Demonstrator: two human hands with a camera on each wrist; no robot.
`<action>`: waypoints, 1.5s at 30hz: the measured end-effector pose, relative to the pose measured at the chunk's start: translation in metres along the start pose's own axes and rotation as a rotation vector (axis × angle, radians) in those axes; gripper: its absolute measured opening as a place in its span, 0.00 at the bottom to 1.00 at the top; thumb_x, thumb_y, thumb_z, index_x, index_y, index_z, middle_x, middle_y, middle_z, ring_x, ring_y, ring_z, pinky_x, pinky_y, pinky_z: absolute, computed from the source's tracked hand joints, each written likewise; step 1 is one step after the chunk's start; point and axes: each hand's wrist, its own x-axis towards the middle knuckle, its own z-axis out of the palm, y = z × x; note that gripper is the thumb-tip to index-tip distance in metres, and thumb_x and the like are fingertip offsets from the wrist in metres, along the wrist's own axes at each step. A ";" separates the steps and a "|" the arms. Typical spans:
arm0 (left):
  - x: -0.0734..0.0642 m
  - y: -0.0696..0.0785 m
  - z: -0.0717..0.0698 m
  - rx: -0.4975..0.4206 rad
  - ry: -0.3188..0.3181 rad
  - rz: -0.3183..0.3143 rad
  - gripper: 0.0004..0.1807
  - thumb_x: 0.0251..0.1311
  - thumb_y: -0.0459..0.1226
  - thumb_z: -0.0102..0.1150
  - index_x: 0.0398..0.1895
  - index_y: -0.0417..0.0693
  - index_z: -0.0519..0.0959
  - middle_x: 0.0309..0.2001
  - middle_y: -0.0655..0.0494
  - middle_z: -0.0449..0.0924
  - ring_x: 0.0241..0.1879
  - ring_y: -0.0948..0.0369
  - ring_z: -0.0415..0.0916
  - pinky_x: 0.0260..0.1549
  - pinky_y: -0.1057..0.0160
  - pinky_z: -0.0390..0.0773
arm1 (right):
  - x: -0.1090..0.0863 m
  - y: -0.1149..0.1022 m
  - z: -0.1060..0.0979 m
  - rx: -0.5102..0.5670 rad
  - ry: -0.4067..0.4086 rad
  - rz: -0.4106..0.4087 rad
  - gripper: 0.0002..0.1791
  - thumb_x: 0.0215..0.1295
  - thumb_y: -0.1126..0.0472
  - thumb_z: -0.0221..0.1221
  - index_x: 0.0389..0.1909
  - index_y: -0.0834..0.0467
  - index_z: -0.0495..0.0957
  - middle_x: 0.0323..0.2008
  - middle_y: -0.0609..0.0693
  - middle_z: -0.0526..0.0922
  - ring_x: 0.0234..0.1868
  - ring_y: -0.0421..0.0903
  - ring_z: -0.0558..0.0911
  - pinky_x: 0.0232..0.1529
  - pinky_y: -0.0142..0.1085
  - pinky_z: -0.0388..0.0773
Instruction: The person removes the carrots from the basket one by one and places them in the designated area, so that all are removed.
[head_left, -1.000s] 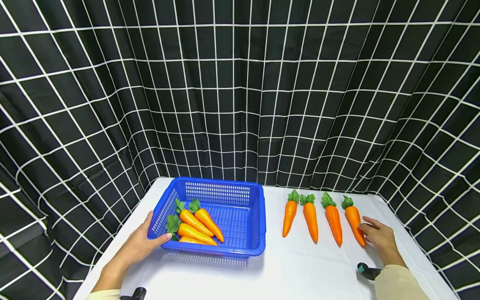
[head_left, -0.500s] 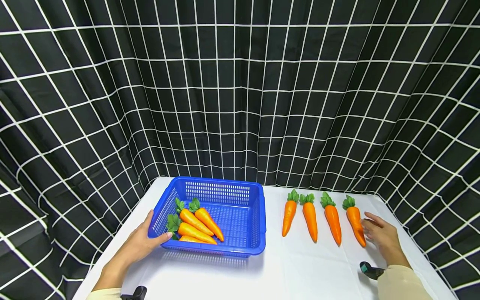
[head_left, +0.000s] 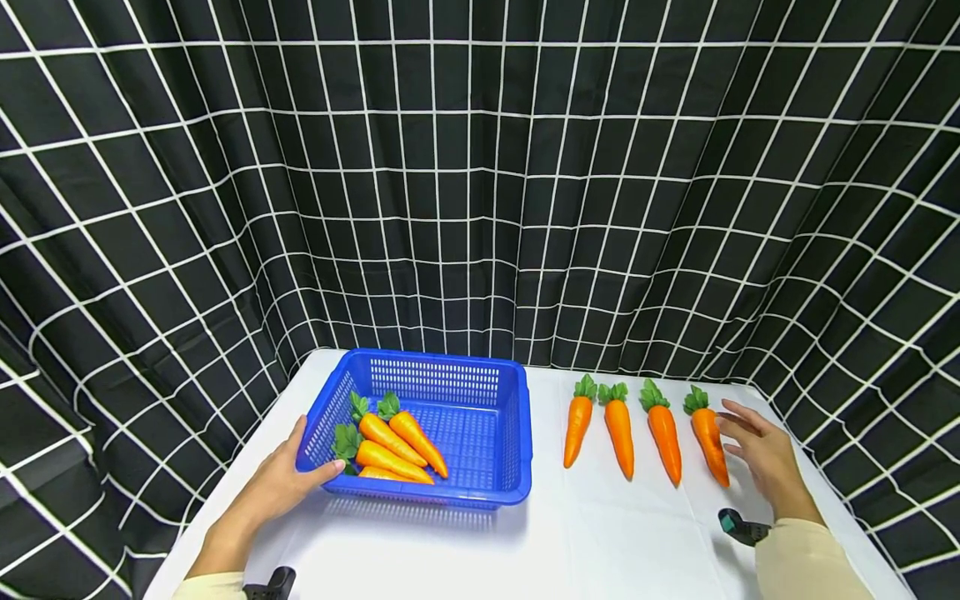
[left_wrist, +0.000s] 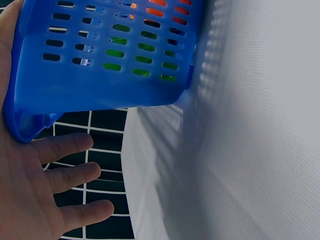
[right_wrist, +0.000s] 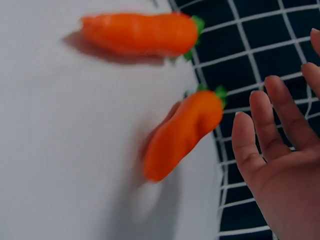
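Note:
At the near-left corner of a blue plastic basket (head_left: pixel 468 497) rests my left hand (head_left: pixel 279 483). Its thumb lies over the rim, while in the left wrist view three straight, spread fingers (left_wrist: pixel 75 177) extend past the corner. Several orange carrots (head_left: pixel 393 461) with green leafy tops lie in the basket's left part. On the right, more carrots form a row, tops toward the curtain. My right hand (head_left: pixel 765 454) hovers right beside the rightmost carrot (head_left: pixel 708 442), fingers extended and holding nothing. The right wrist view shows a gap between its fingers (right_wrist: pixel 245 135) and that carrot.
A white-covered table (head_left: pixel 525 558) carries everything. Left of the rightmost carrot lie a third carrot (head_left: pixel 664 442), a second carrot (head_left: pixel 619 433) and a first carrot (head_left: pixel 577 429), spaced apart. A black curtain (head_left: pixel 495 208) with white grid lines surrounds the table's back and sides.
My right hand has moved slightly right and up off the rightmost carrot, its fingers more extended. The left hand and the basket stay put; the head view has shifted slightly.

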 end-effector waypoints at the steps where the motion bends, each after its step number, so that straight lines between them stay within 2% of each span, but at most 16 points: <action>1: 0.000 0.000 0.000 0.001 0.003 0.005 0.62 0.56 0.63 0.59 0.76 0.38 0.34 0.69 0.25 0.49 0.64 0.31 0.54 0.58 0.32 0.55 | 0.000 -0.004 0.002 0.032 -0.011 -0.006 0.35 0.62 0.51 0.65 0.69 0.55 0.67 0.39 0.30 0.79 0.40 0.32 0.78 0.39 0.30 0.80; 5: 0.001 -0.001 0.001 -0.008 0.011 0.013 0.62 0.55 0.63 0.60 0.76 0.39 0.34 0.69 0.26 0.50 0.64 0.31 0.54 0.58 0.32 0.55 | -0.004 -0.019 0.008 0.139 -0.047 -0.020 0.36 0.58 0.53 0.68 0.68 0.51 0.69 0.40 0.33 0.81 0.40 0.33 0.79 0.38 0.29 0.79; 11: 0.002 -0.002 0.001 -0.013 0.008 0.009 0.62 0.55 0.63 0.60 0.76 0.39 0.34 0.69 0.27 0.49 0.65 0.31 0.53 0.58 0.32 0.54 | -0.011 -0.040 0.020 0.217 -0.113 -0.081 0.36 0.59 0.57 0.68 0.69 0.51 0.68 0.42 0.36 0.82 0.40 0.33 0.81 0.40 0.31 0.80; 18: 0.002 -0.001 0.001 -0.003 0.010 0.009 0.62 0.55 0.64 0.59 0.76 0.39 0.34 0.69 0.26 0.50 0.65 0.31 0.54 0.58 0.31 0.55 | -0.018 -0.062 0.036 0.212 -0.220 -0.215 0.30 0.66 0.64 0.61 0.69 0.53 0.67 0.46 0.42 0.82 0.43 0.38 0.82 0.41 0.33 0.80; 22: 0.002 -0.001 0.001 -0.006 0.003 -0.005 0.62 0.55 0.64 0.59 0.76 0.40 0.33 0.69 0.27 0.49 0.65 0.31 0.53 0.57 0.31 0.55 | -0.023 -0.075 0.045 0.179 -0.263 -0.293 0.28 0.68 0.65 0.59 0.68 0.53 0.68 0.48 0.44 0.81 0.45 0.39 0.81 0.43 0.32 0.79; 27: 0.001 0.000 0.000 -0.006 0.001 -0.002 0.63 0.55 0.63 0.59 0.76 0.39 0.33 0.69 0.26 0.49 0.65 0.30 0.53 0.57 0.31 0.55 | -0.027 -0.087 0.057 0.170 -0.331 -0.401 0.27 0.69 0.69 0.56 0.68 0.57 0.67 0.50 0.49 0.80 0.48 0.43 0.81 0.45 0.33 0.79; 38: 0.002 0.000 -0.001 0.018 0.004 -0.001 0.63 0.54 0.65 0.59 0.76 0.39 0.36 0.69 0.25 0.49 0.65 0.30 0.52 0.57 0.31 0.55 | -0.042 -0.113 0.090 0.176 -0.438 -0.545 0.27 0.68 0.75 0.53 0.68 0.66 0.63 0.53 0.58 0.78 0.51 0.49 0.79 0.50 0.34 0.76; 41: 0.003 -0.001 -0.001 0.027 0.003 -0.003 0.63 0.54 0.65 0.59 0.76 0.38 0.36 0.69 0.25 0.49 0.65 0.30 0.52 0.58 0.31 0.55 | -0.044 -0.118 0.098 0.181 -0.472 -0.586 0.28 0.67 0.76 0.52 0.68 0.67 0.63 0.54 0.63 0.77 0.52 0.52 0.79 0.50 0.35 0.76; 45: 0.003 -0.001 -0.001 0.027 -0.009 -0.010 0.63 0.54 0.65 0.59 0.76 0.38 0.35 0.69 0.24 0.47 0.65 0.30 0.51 0.57 0.31 0.54 | -0.047 -0.126 0.110 0.181 -0.491 -0.613 0.28 0.66 0.77 0.52 0.67 0.65 0.65 0.54 0.63 0.76 0.52 0.55 0.78 0.51 0.36 0.76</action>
